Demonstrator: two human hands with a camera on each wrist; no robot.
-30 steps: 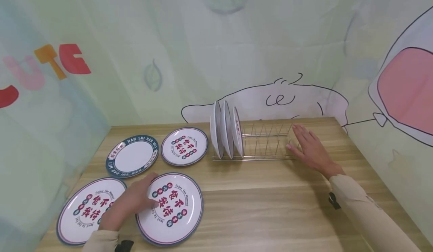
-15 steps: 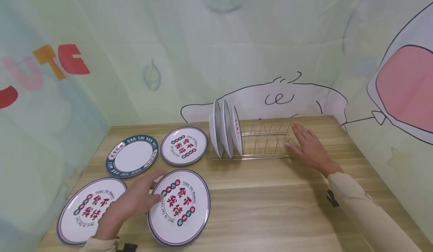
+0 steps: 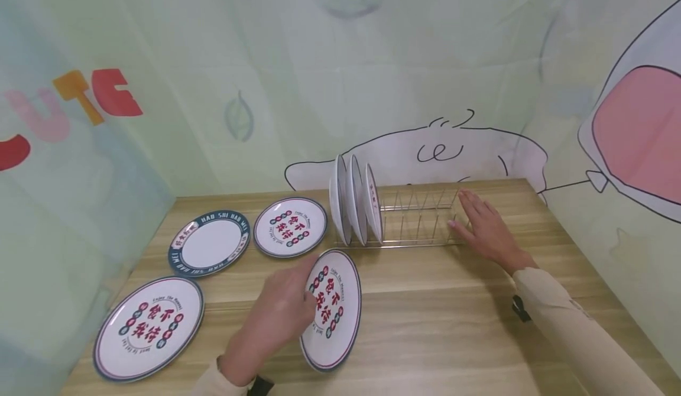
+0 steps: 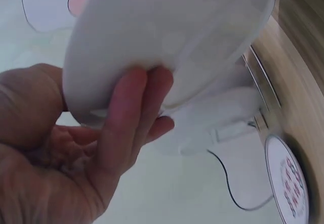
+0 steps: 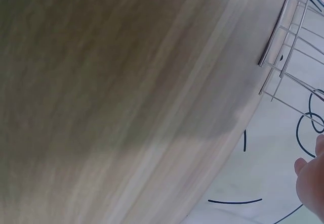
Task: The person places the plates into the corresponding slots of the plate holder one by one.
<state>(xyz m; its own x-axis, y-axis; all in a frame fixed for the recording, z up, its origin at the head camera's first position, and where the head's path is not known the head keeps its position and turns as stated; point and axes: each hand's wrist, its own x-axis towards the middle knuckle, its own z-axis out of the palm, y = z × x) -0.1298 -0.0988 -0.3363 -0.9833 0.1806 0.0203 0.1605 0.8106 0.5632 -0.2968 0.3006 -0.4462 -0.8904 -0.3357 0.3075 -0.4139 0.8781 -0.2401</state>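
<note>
My left hand (image 3: pixel 273 313) grips a white plate (image 3: pixel 340 304) with a blue rim and red characters by its left edge. The plate is raised and tilted, its printed face towards me. In the left wrist view, fingers (image 4: pixel 126 102) press its plain underside (image 4: pixel 147 32); the thumb's tip is hidden behind the plate. At the right end of the wire dish rack (image 3: pixel 409 244), my right hand (image 3: pixel 486 230) lies with fingers extended, touching or very near the end wires. Three plates (image 3: pixel 357 207) stand on edge in the rack's left part.
Left of the rack lie a small printed plate (image 3: pixel 290 228) and a plate with a broad teal rim (image 3: pixel 210 243). A larger printed plate (image 3: pixel 149 328) lies nearer, at the left table edge. A patterned cloth (image 3: pixel 255 88) rises behind the wooden table (image 3: pixel 425 331).
My left hand has lifted the plate off the table, moved it right towards the rack and tilted it steeper. The right hand has stayed at the rack's end.
</note>
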